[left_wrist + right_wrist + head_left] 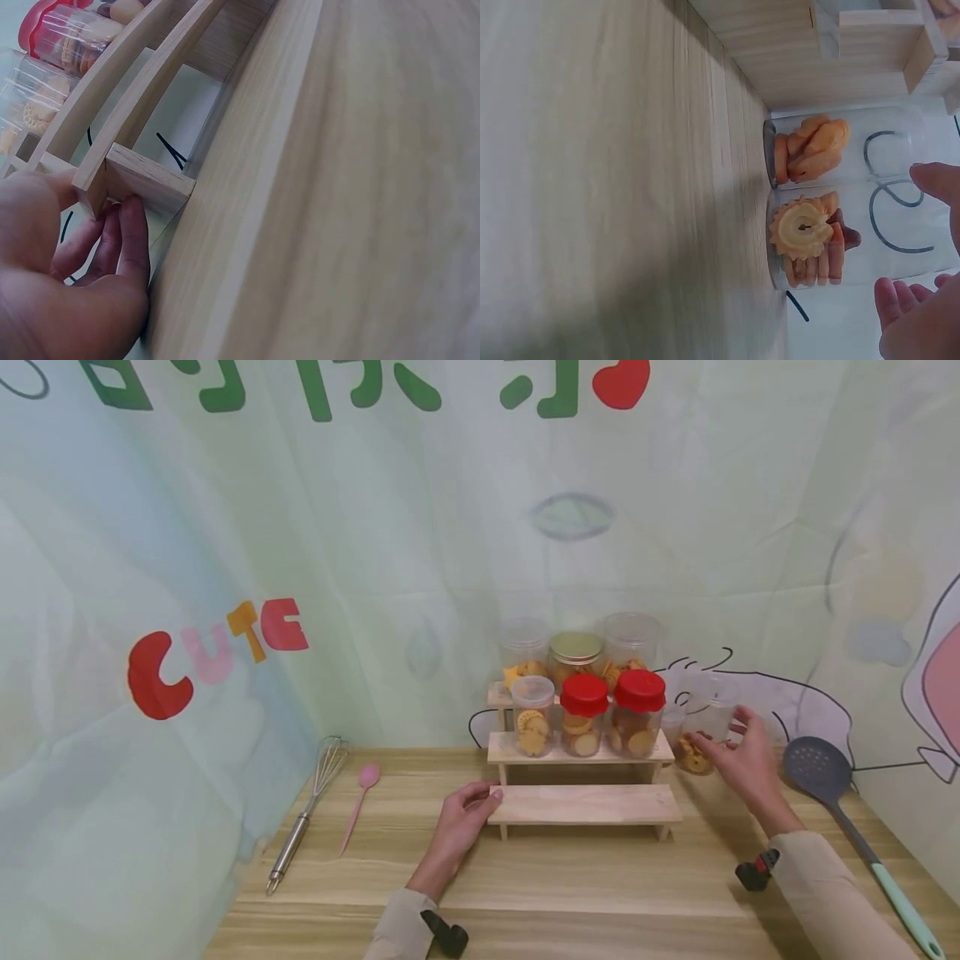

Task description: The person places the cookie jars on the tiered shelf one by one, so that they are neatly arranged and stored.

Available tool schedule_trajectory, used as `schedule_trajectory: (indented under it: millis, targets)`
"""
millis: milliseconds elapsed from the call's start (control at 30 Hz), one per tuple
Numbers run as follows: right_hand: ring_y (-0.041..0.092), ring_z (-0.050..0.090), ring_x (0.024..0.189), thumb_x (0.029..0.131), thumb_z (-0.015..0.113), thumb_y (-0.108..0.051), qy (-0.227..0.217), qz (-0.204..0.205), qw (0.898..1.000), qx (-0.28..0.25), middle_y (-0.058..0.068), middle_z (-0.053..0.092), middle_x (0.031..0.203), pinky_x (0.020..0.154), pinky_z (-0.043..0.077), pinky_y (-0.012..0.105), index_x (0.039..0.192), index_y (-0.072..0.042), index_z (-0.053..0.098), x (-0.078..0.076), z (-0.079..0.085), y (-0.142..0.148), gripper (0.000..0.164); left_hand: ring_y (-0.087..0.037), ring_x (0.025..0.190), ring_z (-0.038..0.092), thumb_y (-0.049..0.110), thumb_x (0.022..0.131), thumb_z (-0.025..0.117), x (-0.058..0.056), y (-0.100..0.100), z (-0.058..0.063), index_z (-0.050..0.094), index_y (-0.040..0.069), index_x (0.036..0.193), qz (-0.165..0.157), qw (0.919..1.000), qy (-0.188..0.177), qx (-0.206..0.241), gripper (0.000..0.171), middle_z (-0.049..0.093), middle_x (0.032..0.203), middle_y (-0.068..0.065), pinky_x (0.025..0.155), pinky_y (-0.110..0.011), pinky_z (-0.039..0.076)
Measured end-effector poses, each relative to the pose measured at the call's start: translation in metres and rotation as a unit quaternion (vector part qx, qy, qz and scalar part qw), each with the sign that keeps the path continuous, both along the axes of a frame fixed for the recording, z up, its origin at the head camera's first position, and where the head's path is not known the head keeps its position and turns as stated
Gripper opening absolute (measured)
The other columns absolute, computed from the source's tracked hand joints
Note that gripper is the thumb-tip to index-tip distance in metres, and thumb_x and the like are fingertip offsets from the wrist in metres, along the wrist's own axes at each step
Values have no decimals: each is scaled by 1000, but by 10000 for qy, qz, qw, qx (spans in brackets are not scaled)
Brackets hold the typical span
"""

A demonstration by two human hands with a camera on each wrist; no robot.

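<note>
A pale wooden three-step rack point(585, 804) stands on the table against the backdrop. My left hand point(463, 818) holds the left end of its lowest step, with the thumb on top and the fingers underneath. To the right of the rack, my right hand point(742, 760) spans a clear jar of cookies point(802, 240), thumb on one side and fingertips at the other. That jar stands on the table. Close beside it is a second clear cookie jar point(810, 150). On the middle step are two red-lidded jars point(583, 718) and a clear-topped jar point(533, 718).
The top step bears a jar with a greenish-gold lid point(576, 652) between two clear jars. At the left lie a whisk point(306, 818) and a pink spoon point(362, 806). A grey slotted turner point(821, 772) with a mint handle lies at the right. A printed cloth point(420, 527) hangs behind.
</note>
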State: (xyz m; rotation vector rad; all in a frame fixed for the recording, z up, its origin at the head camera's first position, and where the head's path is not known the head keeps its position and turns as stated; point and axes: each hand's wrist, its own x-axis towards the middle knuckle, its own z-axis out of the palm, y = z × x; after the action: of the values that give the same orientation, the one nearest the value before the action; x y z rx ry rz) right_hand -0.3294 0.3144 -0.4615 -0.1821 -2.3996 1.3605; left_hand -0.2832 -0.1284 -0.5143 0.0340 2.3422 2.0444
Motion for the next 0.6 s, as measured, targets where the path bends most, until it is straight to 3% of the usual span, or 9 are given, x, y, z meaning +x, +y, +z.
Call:
schedule_trajectory:
  millis: [300,600]
  targets:
    - [52,31,142,89,73,-48,-358,68,9993,126,31,25,159,108,38,68,157,0,13,-8,2,1,103,-23,120,63,43,95,68,-1,0,-2,62,10,132,-24,10000,-30,1,51,61,134,-12,98,-34,56]
    - [49,35,142,88,74,-49,-261,168,9995,0,30,33,157,112,35,65,157,-4,15,-1,-2,3,101,-25,123,61,46,94,67,-1,-1,0,62,11,133,28,9999,-26,-120,53,60,136,-12,100,-37,55]
